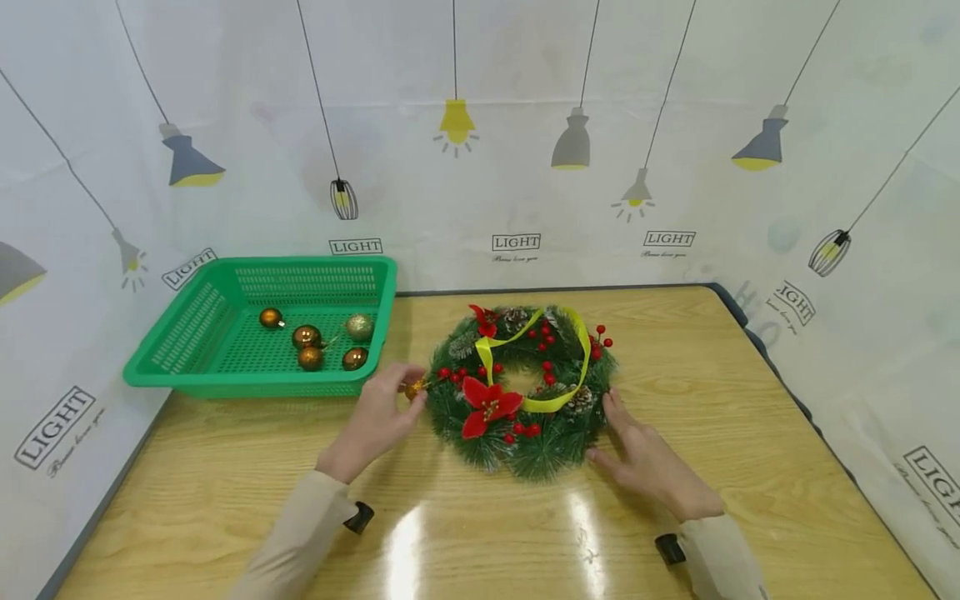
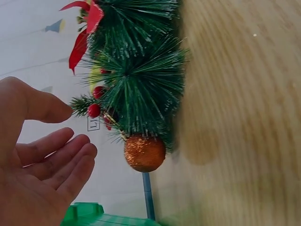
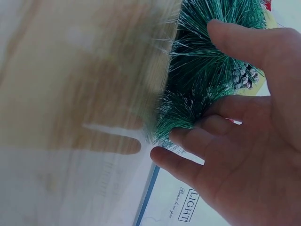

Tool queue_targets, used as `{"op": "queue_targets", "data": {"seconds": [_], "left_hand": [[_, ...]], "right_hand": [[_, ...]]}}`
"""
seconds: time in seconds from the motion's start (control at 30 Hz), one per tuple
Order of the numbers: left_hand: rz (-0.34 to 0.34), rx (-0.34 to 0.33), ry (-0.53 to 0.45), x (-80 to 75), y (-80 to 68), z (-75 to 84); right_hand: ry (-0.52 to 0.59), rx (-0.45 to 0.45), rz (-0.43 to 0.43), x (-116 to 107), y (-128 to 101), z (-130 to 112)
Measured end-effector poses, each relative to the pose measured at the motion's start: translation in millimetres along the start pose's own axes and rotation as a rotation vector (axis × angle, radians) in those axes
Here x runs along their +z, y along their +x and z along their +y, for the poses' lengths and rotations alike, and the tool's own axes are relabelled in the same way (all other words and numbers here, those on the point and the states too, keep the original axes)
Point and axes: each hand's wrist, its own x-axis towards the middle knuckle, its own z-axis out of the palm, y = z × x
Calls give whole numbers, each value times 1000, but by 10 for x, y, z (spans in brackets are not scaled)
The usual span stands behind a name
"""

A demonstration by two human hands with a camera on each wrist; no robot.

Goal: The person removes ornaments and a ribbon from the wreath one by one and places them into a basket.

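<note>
A glittery orange bauble (image 2: 145, 153) hangs at the left edge of a Christmas wreath (image 1: 525, 387) that lies flat near the middle of a wooden table (image 1: 750, 467). The left hand (image 1: 378, 417) sits just beside the bauble, on its left. From the wrist view its fingers (image 2: 66, 157) are loosely straight and lie side by side, with the thumb held apart above them and a clear gap between the fingertips and the ball. From the head view the fingertips appear to meet the bauble, so contact cannot be told for certain.

The wreath carries green needles, red berries, pine cones, a red poinsettia (image 1: 487, 406) on its near left and a yellow ribbon (image 1: 558, 400) looped across its centre. The right hand (image 1: 648, 458) rests at the wreath's near right edge, fingers (image 3: 197, 141) slightly spread and gently bent, their tips touching the needles, thumb laid against the greenery beside a pine cone (image 3: 244, 75).

To the left, at the table's far corner, stands a green plastic basket (image 1: 187, 333) holding five more baubles (image 1: 307, 337), mostly bronze, one pale gold. A white backdrop (image 1: 480, 167) printed with hanging lamps surrounds the table. Both sleeves are beige.
</note>
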Motion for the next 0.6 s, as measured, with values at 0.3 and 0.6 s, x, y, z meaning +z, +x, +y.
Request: {"op": "queue_targets", "data": {"seconds": [0.3, 0.6], "left_hand": [[-59, -88, 70, 117, -15, -42], [-49, -138, 107, 196, 7, -114]], "right_hand": [[1, -3, 1, 6, -1, 6], [-4, -23, 14, -2, -8, -7]]}}
